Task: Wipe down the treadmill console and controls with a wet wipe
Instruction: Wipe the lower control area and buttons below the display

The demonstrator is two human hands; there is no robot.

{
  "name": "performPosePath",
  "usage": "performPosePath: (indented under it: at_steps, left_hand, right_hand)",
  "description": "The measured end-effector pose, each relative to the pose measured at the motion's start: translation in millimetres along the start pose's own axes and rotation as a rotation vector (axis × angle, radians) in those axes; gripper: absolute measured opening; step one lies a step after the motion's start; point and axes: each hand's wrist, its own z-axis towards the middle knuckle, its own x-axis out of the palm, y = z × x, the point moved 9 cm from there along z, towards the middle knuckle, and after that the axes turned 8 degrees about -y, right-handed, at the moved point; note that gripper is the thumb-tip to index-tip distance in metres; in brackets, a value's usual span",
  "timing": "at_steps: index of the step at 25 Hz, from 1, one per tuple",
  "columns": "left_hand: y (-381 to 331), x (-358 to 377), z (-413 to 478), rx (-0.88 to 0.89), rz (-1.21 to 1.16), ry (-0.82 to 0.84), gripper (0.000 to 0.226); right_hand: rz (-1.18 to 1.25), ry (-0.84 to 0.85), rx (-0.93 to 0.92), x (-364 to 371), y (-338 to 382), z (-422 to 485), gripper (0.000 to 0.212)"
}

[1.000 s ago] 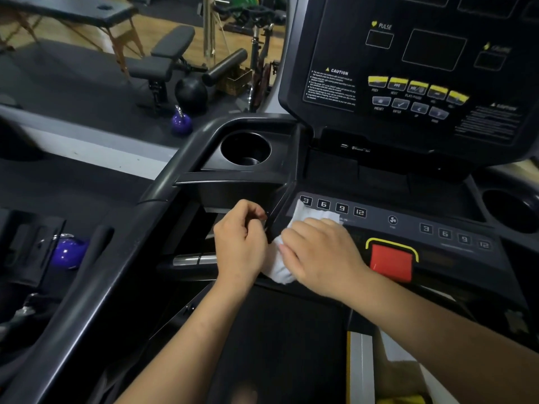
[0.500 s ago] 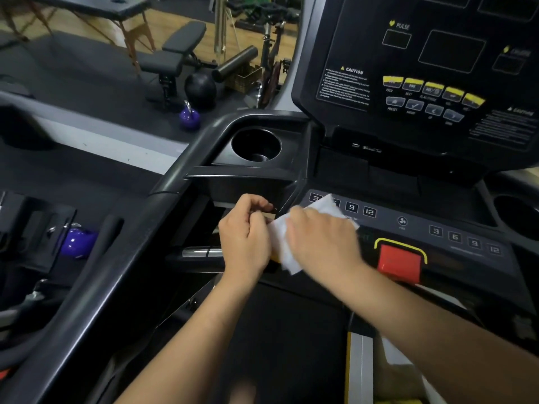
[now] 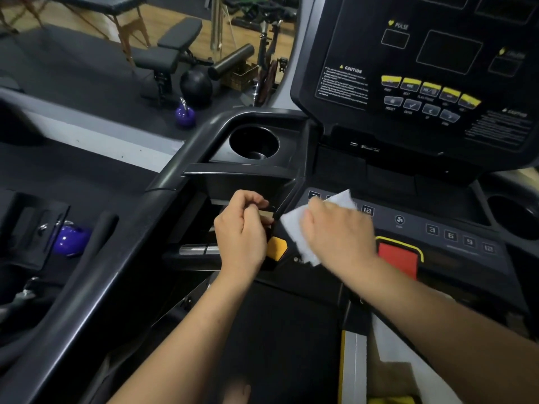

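Note:
The treadmill console (image 3: 431,62) rises at the upper right with yellow and grey buttons. Below it runs the lower control panel (image 3: 455,237) with numbered keys, a fan key and a red stop button (image 3: 398,259). My right hand (image 3: 338,231) lies over a white wet wipe (image 3: 294,225) and presses it onto the panel's left end; one corner of the wipe sticks up past my fingers. My left hand (image 3: 240,228) is curled against the console's left edge, with nothing plainly in it. An orange button (image 3: 276,248) shows between my hands.
A cup holder (image 3: 253,144) sits left of the console and another (image 3: 513,217) at the right edge. The grey handrail (image 3: 96,287) runs down to the left. Purple kettlebells (image 3: 185,113) (image 3: 71,239), a black ball and a bench stand on the floor beyond.
My right hand has slid the wipe up and to the right along the lower panel, which uncovers the orange button. My left hand has stayed curled in the same place.

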Motion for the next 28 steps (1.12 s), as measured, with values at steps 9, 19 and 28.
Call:
performPosePath:
  at_steps: [9,19,28]
  left_hand:
    - [-4.1,-2.5,-0.2,0.053,0.008,-0.012,0.027]
    - [-2.9,-2.8,1.0,0.075,0.057,-0.031,0.024]
    - [-5.9,-1.1,-1.6,0.054,0.053,-0.006,0.024]
  right_hand:
    - [0.348,0.073,-0.152,17.1,-2.1,33.4,0.02]
    - [-0.061,0.249,-0.271,27.1,10.9,-52.4,0.068]
    - [-0.099,0.313,-0.106,21.8,5.0,-20.8,0.074]
